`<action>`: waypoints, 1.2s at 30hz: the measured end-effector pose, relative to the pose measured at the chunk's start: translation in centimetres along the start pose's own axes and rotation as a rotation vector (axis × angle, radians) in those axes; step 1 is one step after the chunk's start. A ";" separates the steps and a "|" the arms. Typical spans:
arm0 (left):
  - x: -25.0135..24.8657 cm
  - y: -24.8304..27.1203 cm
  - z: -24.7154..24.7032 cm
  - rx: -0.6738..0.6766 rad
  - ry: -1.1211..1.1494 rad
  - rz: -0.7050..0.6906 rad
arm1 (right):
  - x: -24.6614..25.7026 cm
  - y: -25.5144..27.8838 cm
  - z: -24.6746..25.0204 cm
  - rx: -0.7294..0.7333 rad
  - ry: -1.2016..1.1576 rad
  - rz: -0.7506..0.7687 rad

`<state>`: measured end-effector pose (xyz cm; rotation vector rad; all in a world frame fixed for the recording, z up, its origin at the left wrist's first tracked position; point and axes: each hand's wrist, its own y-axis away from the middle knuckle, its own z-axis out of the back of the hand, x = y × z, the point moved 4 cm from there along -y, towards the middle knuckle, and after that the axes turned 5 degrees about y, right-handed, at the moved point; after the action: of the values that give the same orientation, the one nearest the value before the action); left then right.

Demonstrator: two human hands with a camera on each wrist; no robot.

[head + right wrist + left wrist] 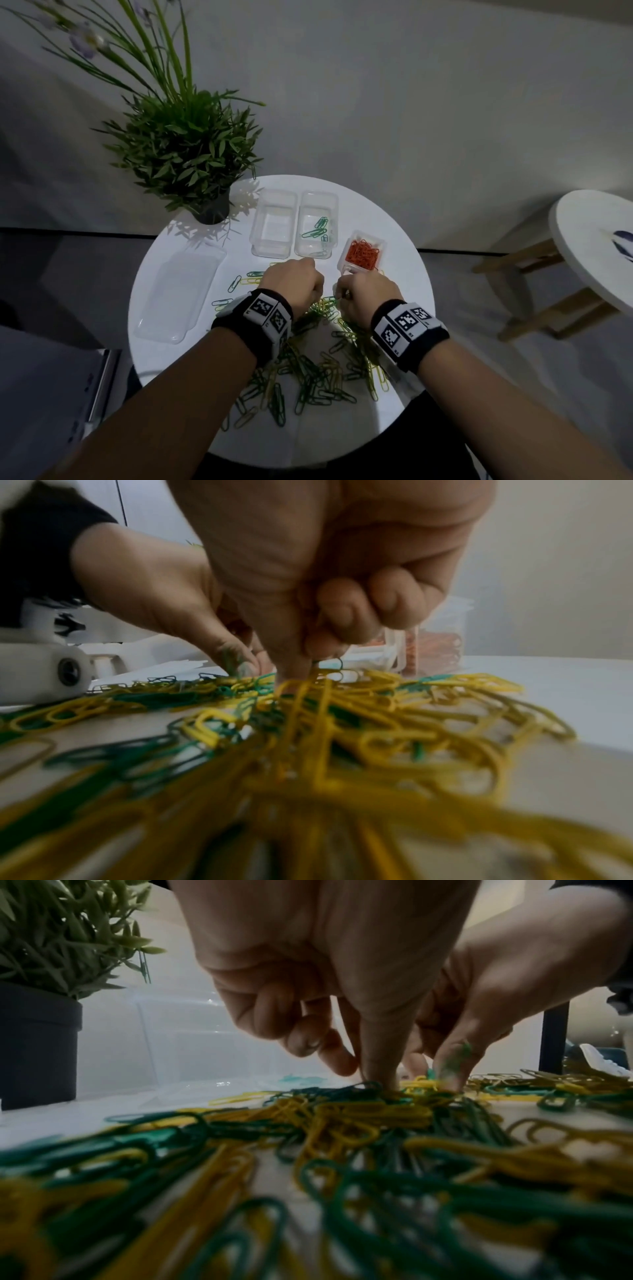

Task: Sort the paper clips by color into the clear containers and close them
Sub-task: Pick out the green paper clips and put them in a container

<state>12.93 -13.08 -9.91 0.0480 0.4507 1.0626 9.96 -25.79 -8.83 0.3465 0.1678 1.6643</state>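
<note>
A loose pile of green and yellow paper clips covers the near half of the round white table. Both hands dig into its far edge, fingers curled. My left hand pinches downward with thumb and forefinger, and green clips show at its fingertips. My right hand pinches a green clip just beside it. Behind the hands stand an empty clear container, one holding several green clips, and a small one full of orange clips.
A clear lid lies flat at the table's left. A potted plant in a dark pot stands at the back left, close to the containers. A second white table stands off to the right.
</note>
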 end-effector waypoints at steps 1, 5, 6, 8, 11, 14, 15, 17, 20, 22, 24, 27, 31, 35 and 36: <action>0.1 0.1 0.0 -0.002 0.010 0.000 | -0.2 -0.1 -0.1 0.003 -0.023 -0.010; 1.3 0.6 -0.1 0.004 0.140 0.016 | -1.9 0.0 -0.5 0.009 -0.352 -0.135; 1.7 0.8 -0.1 0.012 0.154 0.015 | -2.3 0.3 -0.6 0.003 -0.484 -0.170; 2.3 1.3 -0.1 0.024 0.142 0.019 | -2.9 0.9 -0.6 -0.011 -0.700 -0.212; 2.2 1.6 0.2 0.000 0.114 0.030 | -3.7 1.4 -0.7 -0.009 -0.896 -0.239; 0.5 1.1 0.5 -0.039 0.136 -0.010 | -4.4 1.8 -0.8 -0.014 -1.080 -0.281; -0.3 0.8 0.5 -0.025 0.133 -0.029 | -4.5 2.1 -0.9 -0.006 -1.140 -0.294; -2.0 0.2 -0.1 0.045 0.079 -0.076 | -5.0 2.6 -1.1 0.024 -1.256 -0.330; -3.5 -0.4 -0.7 0.101 -0.036 -0.127 | -5.8 3.2 -1.8 0.070 -1.378 -0.404; -4.0 -0.6 -0.6 0.068 -0.079 -0.144 | -6.2 3.6 -2.5 0.108 -1.453 -0.448; -4.2 -0.7 -0.7 0.042 -0.089 -0.134 | -6.3 3.9 -2.9 0.130 -1.469 -0.460; -3.7 -0.5 -0.8 0.057 0.063 -0.070 | -6.3 4.2 -3.3 0.128 -1.450 -0.447; -2.3 0.1 -0.6 0.070 0.453 0.042 | -6.5 4.2 -3.5 0.045 -1.425 -0.408; -0.6 0.9 0.1 -0.037 0.812 0.149 | -7.6 4.2 -3.2 -0.030 -1.479 -0.452; -0.4 1.2 0.2 -0.044 0.887 0.172 | -7.7 4.2 -3.1 -0.019 -1.505 -0.460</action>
<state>11.86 -12.78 -9.24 -0.4481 1.2364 1.2311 5.73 -33.67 -11.49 1.3188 -0.8284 0.6309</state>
